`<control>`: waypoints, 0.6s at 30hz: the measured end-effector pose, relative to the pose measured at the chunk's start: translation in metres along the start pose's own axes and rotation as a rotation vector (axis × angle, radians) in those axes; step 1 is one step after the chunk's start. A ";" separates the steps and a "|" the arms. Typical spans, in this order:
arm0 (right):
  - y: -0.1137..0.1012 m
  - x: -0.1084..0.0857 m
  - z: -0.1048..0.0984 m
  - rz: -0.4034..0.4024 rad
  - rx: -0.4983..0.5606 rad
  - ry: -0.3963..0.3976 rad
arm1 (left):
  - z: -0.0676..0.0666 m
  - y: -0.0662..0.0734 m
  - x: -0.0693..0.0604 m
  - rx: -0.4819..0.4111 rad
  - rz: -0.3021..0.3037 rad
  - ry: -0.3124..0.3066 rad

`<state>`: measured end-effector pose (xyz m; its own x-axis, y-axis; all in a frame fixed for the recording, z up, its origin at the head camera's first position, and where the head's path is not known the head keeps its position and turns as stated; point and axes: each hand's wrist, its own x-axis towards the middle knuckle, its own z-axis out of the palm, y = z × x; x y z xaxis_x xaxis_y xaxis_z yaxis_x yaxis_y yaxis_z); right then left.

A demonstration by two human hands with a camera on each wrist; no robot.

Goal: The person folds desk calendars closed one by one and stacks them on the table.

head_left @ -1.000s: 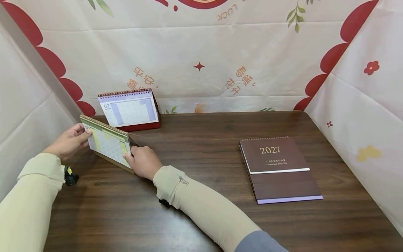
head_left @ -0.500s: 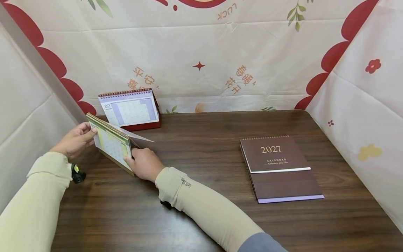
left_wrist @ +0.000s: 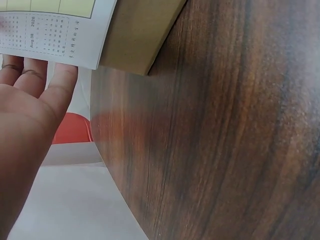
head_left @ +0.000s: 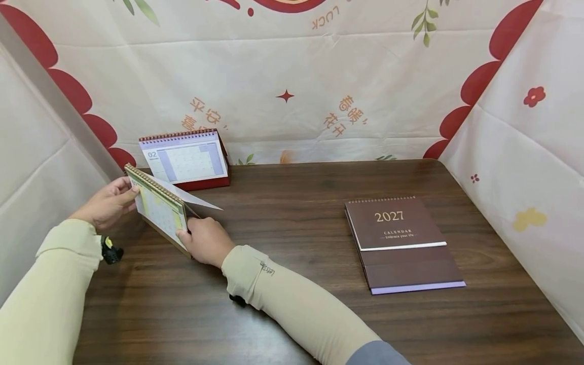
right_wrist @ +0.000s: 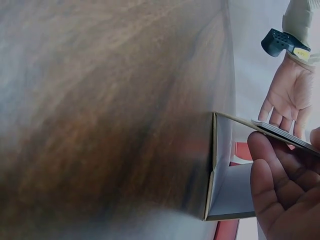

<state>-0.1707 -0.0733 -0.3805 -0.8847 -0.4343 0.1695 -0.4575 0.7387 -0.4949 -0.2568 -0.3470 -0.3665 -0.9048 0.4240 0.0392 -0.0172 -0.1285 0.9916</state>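
One page point(head_left: 196, 199) has swung out, partly hidden behind the green-edged calendar point(head_left: 157, 207).

My head feed gives me a wood-grain table point(head_left: 292, 218), its far right corner rounded. On its left side stands a green calendar point(head_left: 157, 205); a purple calendar point(head_left: 188, 162) stands just behind. Well apart at the right, a brown calendar point(head_left: 399, 223) lies flat.

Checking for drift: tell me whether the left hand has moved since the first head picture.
Yes: the left hand shifted slightly rightward in the head view, against the standing purple calendar.
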 end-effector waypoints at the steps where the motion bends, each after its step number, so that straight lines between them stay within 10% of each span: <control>1: 0.000 0.000 0.000 -0.003 0.001 0.001 | 0.000 0.000 0.000 -0.008 0.000 -0.002; 8: 0.003 -0.001 -0.001 -0.005 0.101 -0.024 | -0.004 0.000 -0.001 -0.053 0.001 0.002; 13: 0.012 -0.007 -0.020 -0.032 0.212 -0.116 | 0.000 0.004 -0.002 0.046 -0.008 0.080; 18: 0.024 -0.016 -0.045 -0.074 0.334 -0.042 | 0.008 0.018 -0.003 0.089 -0.022 0.174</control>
<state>-0.1718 -0.0254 -0.3567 -0.8426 -0.5062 0.1837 -0.4595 0.4981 -0.7354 -0.2509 -0.3436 -0.3473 -0.9647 0.2634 0.0031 -0.0072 -0.0383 0.9992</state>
